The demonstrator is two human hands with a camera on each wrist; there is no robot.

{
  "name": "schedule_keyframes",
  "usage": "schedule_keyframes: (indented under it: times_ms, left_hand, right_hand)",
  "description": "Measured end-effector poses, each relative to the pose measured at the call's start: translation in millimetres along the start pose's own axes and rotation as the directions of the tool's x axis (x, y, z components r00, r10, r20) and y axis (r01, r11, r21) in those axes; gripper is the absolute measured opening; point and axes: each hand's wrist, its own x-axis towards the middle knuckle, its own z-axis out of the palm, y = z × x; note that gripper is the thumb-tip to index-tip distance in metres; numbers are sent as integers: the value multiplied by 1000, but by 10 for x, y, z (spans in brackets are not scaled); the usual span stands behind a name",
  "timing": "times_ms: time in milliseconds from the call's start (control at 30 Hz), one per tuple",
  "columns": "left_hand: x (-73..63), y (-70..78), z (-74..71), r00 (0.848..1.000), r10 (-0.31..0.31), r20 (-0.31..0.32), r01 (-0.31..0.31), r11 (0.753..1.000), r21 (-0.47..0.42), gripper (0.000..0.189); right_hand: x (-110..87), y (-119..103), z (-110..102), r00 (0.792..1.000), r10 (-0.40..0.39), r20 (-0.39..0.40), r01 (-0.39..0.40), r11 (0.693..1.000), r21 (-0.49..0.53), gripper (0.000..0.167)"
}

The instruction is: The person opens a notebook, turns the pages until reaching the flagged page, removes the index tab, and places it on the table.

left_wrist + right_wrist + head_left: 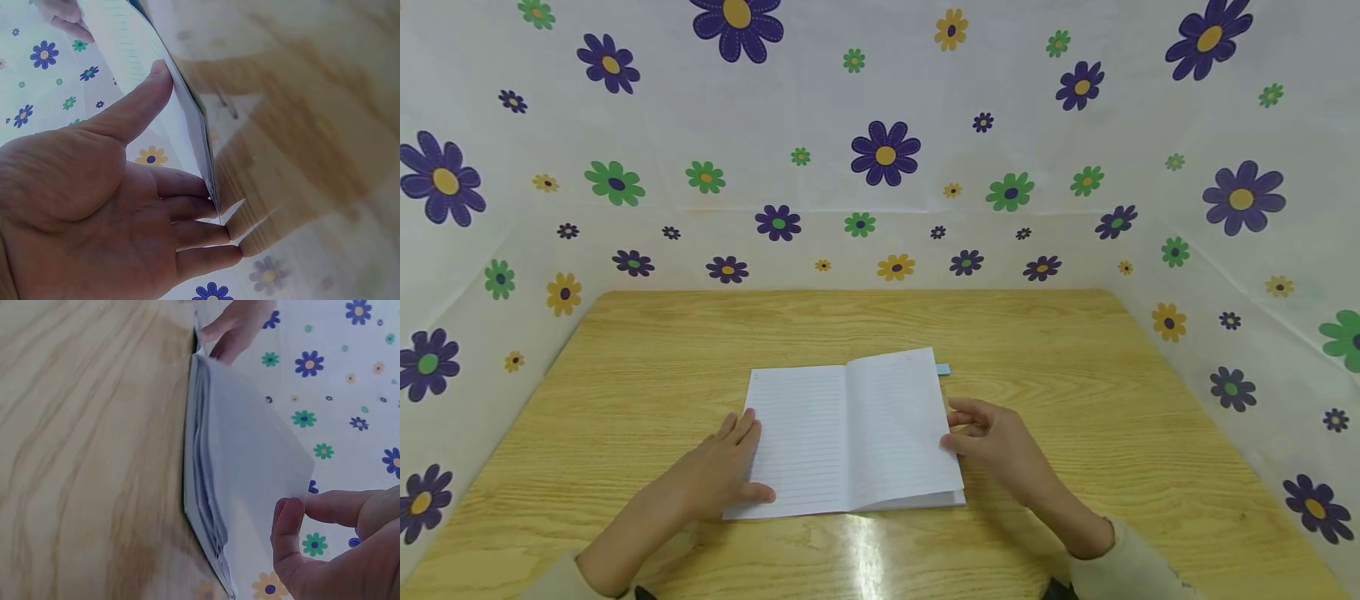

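Note:
An open notebook with ruled white pages lies on the wooden table in the head view. My left hand rests on its left page near the outer edge, fingers straight. In the left wrist view, the thumb of this hand lies over the page while the fingertips touch the table by the notebook's edge. At the other side, my right hand pinches the outer edge of a page. The right wrist view shows this page lifted off the stack, between thumb and finger of the right hand.
A pale blue tab sticks out from the notebook's upper right side. The wooden table reaches back to a white sheet with printed flowers, which encloses it at the back and both sides.

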Motion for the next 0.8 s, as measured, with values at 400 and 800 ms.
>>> schedule_keyframes:
  times_ms: [400, 800]
  left_hand:
    - [7, -20, 12, 1000, 6, 4, -6, 1000, -5, 102]
    - [11, -19, -9, 1000, 7, 11, -7, 1000, -8, 102]
  right_hand:
    - [-77, -110, 8, 990, 25, 141, -49, 984, 170, 69]
    - [30, -83, 155, 989, -19, 147, -20, 966, 259, 65]
